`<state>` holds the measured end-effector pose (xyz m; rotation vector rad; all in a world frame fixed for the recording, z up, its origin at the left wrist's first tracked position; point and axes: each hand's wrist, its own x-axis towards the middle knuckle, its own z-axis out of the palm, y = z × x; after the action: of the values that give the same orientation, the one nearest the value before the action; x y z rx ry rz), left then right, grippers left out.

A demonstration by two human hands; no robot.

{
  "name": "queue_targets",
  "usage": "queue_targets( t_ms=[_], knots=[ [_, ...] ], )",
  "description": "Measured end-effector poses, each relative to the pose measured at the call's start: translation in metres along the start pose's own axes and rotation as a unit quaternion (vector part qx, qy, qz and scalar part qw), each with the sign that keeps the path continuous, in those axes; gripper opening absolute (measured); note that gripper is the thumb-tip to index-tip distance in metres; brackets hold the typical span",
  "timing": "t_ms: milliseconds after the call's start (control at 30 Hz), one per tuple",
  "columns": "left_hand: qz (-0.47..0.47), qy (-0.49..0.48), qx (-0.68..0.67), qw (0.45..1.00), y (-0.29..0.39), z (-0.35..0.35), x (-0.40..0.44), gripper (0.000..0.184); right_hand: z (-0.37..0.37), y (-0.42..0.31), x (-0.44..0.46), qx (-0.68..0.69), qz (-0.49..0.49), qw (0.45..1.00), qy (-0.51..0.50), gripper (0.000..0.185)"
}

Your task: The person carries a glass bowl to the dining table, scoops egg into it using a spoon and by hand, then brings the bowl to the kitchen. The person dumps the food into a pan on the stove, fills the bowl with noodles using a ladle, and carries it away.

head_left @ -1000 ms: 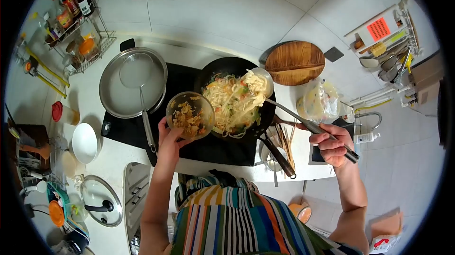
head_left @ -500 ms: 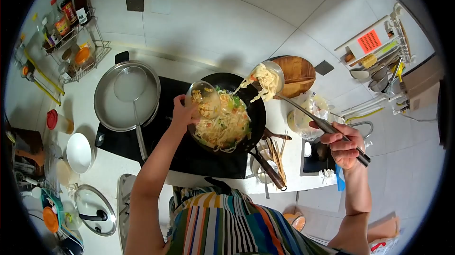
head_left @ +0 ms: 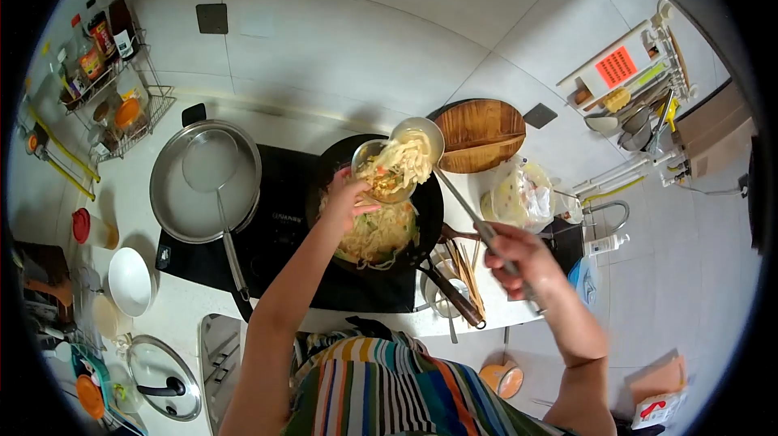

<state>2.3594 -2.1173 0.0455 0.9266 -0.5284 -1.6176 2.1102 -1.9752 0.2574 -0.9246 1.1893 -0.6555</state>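
Note:
My left hand [head_left: 350, 197] grips a small clear bowl [head_left: 361, 162] above the wok [head_left: 331, 162]. My right hand [head_left: 525, 264] is wrapped around the long handle of a metal ladle [head_left: 478, 221]. The ladle's head tilts over the bowl, and pale noodles [head_left: 412, 154] hang from it into the bowl, where orange bits also show. Below, more noodles [head_left: 379, 235] with green and orange pieces lie in the wok, partly hidden by the bowl and my left hand. The wok's handle [head_left: 454, 294] points toward me.
To the left on the cooktop [head_left: 279, 217] stands a steel pan [head_left: 166, 201] with a strainer [head_left: 209, 159] resting in it. A wooden lid [head_left: 480, 134] leans at the back right. Chopsticks [head_left: 470, 274], a plastic bag [head_left: 523, 197], a white bowl [head_left: 130, 280] and a glass lid [head_left: 166, 363] surround it.
My right hand has moved left, bringing the ladle of noodles over the bowl. My left hand has shifted the bowl right toward it. The view has moved slightly.

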Motion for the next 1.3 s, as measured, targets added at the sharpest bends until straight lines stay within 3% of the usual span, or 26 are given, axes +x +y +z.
queue_targets(
  t_ms=[100,200,267,333,400,467,567,667,733,867,933,967,1000,1033,1133,1233,1300],
  knots=[
    [0.01,-0.016,-0.059,0.998,0.0,0.007,-0.018,0.063,0.004,0.044,0.017,-0.166,-0.085,0.983,0.002,0.05],
    [0.018,-0.029,-0.084,0.996,-0.001,0.005,-0.021,0.064,-0.001,0.065,0.019,-0.308,-0.099,0.945,0.051,0.053],
    [0.019,-0.057,-0.11,0.992,-0.009,-0.004,-0.018,0.064,-0.017,0.09,0.029,-0.401,-0.213,0.889,0.06,0.053],
    [0.019,-0.052,-0.108,0.993,-0.011,-0.008,-0.019,0.065,-0.017,0.093,0.029,-0.367,-0.204,0.906,0.055,0.052],
    [0.013,-0.047,-0.104,0.993,-0.013,-0.011,-0.021,0.064,-0.01,0.085,0.019,-0.196,-0.122,0.972,0.036,0.052],
    [0.003,-0.042,-0.097,0.994,-0.013,-0.021,-0.018,0.064,-0.008,0.081,0.024,-0.075,-0.129,0.989,0.019,0.048],
    [-0.009,0.034,-0.09,0.995,-0.005,-0.021,-0.029,0.061,-0.02,0.078,0.025,0.089,-0.112,0.99,-0.011,0.041],
    [-0.063,0.018,-0.238,0.969,-0.002,-0.052,-0.027,0.057,-0.032,0.08,0.029,0.15,-0.07,0.986,-0.016,0.038],
    [-0.002,-0.014,-0.162,0.987,0.015,-0.045,-0.049,0.048,-0.039,0.088,0.04,0.168,-0.044,0.985,-0.009,0.039],
    [0.11,-0.009,-0.058,0.992,0.043,-0.048,-0.074,0.041,-0.026,0.116,0.074,-0.068,-0.032,0.997,0.023,0.047],
    [0.152,0.012,-0.03,0.988,0.057,-0.038,-0.103,0.043,-0.016,0.135,0.097,-0.25,-0.064,0.966,0.026,0.048],
    [0.155,0.003,-0.023,0.988,0.059,-0.044,-0.11,0.046,-0.023,0.16,0.118,-0.407,-0.219,0.886,0.05,0.049],
    [0.158,0.015,-0.031,0.987,0.06,-0.045,-0.121,0.047,-0.027,0.179,0.132,-0.54,-0.363,0.756,0.07,0.049],
    [0.162,0.027,-0.038,0.986,0.061,-0.047,-0.134,0.048,-0.023,0.175,0.124,-0.565,-0.307,0.765,0.043,0.049],
    [0.159,0.049,-0.066,0.984,0.054,-0.068,-0.164,0.053,-0.045,0.171,0.088,-0.6,-0.347,0.721,-0.006,0.048],
    [0.165,0.072,-0.08,0.98,0.047,-0.078,-0.194,0.056,-0.06,0.14,0.046,-0.544,-0.272,0.792,-0.062,0.047],
    [0.173,0.104,-0.086,0.976,0.04,-0.08,-0.207,0.057,-0.057,0.136,0.048,-0.536,-0.242,0.809,-0.018,0.047]
  ],
)
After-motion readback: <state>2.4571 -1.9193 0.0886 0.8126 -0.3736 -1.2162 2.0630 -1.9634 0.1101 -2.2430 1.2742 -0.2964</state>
